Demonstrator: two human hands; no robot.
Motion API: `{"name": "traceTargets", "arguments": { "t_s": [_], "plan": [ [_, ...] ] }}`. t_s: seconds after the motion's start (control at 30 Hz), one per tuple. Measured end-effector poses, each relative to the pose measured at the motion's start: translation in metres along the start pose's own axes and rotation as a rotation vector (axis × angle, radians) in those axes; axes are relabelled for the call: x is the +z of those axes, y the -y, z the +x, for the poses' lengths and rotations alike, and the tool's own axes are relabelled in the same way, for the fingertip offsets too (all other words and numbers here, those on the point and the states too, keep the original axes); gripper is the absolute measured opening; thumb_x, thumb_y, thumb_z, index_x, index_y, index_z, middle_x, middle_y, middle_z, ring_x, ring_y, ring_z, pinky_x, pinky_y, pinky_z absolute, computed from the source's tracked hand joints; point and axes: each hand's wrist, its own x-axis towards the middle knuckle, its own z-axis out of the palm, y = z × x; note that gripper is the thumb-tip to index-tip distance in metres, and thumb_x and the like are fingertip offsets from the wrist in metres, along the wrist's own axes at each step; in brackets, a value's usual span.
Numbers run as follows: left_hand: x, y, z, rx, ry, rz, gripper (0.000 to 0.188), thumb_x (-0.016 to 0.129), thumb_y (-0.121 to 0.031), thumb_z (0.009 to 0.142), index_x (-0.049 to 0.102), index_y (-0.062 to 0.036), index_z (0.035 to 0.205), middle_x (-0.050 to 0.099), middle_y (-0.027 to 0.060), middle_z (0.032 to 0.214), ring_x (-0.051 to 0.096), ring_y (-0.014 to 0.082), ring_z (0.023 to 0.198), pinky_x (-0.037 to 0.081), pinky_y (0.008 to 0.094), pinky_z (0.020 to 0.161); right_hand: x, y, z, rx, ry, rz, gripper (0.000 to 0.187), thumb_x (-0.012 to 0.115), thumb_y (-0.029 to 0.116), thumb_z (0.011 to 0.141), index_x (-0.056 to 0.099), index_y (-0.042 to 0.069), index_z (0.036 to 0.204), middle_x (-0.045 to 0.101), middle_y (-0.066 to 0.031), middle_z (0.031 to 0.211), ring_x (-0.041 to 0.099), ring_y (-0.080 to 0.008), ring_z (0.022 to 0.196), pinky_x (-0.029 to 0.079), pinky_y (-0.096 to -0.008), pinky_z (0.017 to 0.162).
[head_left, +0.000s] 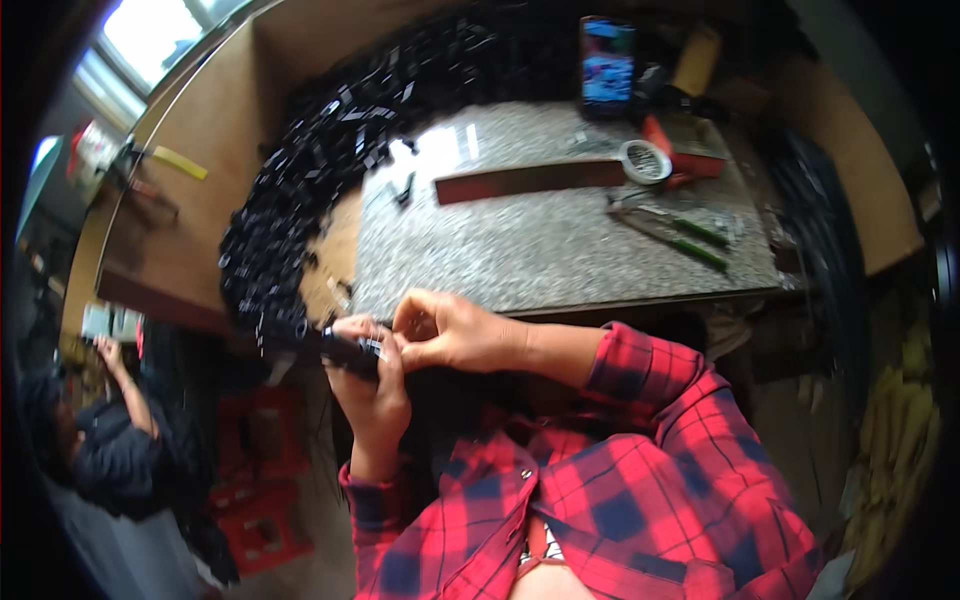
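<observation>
Two-handed fingerwork on a small glossy black part, raised off the bench

Head view, clock face about the picture's centre.
- Left hand [372,395], eight o'clock: fingers closed round a glossy black fitting [350,352], held off the near-left edge of a speckled grey stone slab [480,260].
- Right hand [455,333], seven o'clock: thumb and forefinger curled toward each other at the fitting; blur hides whether the tips meet or grip anything.
- Heap of glossy black small parts [275,240], nine round to twelve.
- Round white cup of small bits [641,181], two o'clock; green-handled metal pliers [690,240], between two and three, lying on the slab untouched.

Step in hand, as judged: fine adjusting or joining by fingertip. The next move calls for a steady left grip and a precise right pinch, with the contact point kept in sight.
</observation>
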Motion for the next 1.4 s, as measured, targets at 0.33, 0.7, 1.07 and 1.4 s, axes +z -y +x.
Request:
{"name": "traceTargets", "arguments": {
  "t_s": [0.33,0.7,1.07,1.4],
  "plan": [
    [0.046,-0.008,0.018,-0.010,-0.053,-0.322,0.025,0.059,-0.001,0.088,0.052,0.0011,0.112,0.049,0.0069,0.107,0.051,0.0099,0.073,0.048,0.0247,0.065,-0.141,0.055,-0.132,-0.102,-0.560,-0.992,0.031,0.072,0.016,0.079,0.054,0.001,0.100,0.054,-0.0111,0.095,0.058,-0.0236,0.088,0.048,-0.0336,0.078],
    [0.057,-0.013,0.017,0.047,0.097,-0.460,0.011,0.060,-0.012,0.090,0.053,-0.0060,0.095,0.049,0.0144,0.120,0.053,0.0348,0.115,0.052,0.0474,0.089,-0.205,0.022,-0.189,0.108,-0.594,-1.596,0.028,0.066,0.025,0.082,0.055,0.000,0.083,0.054,-0.0146,0.091,0.054,-0.0335,0.089,0.046,-0.0406,0.078],
    [0.061,-0.013,-0.004,-0.094,0.233,-0.515,0.015,0.055,-0.006,0.092,0.040,-0.0075,0.095,0.043,0.0005,0.062,0.040,0.0090,0.049,0.038,0.0269,0.047,-0.147,0.042,-0.170,-0.083,-0.690,-1.021,0.035,0.063,0.032,0.088,0.049,0.000,0.084,0.053,-0.0141,0.080,0.055,-0.0306,0.067,0.046,-0.0363,0.062],
    [0.069,0.009,0.000,0.008,0.411,-0.478,0.085,0.084,-0.044,0.056,0.026,-0.0066,0.107,0.034,-0.0063,0.055,0.035,0.0041,0.047,0.029,0.0200,0.047,-0.096,0.095,-0.157,-0.406,-0.557,-1.609,0.032,0.078,0.014,0.066,0.058,0.000,0.087,0.045,-0.0128,0.124,0.044,-0.0289,0.124,0.024,-0.0527,0.108]
  ]
}}
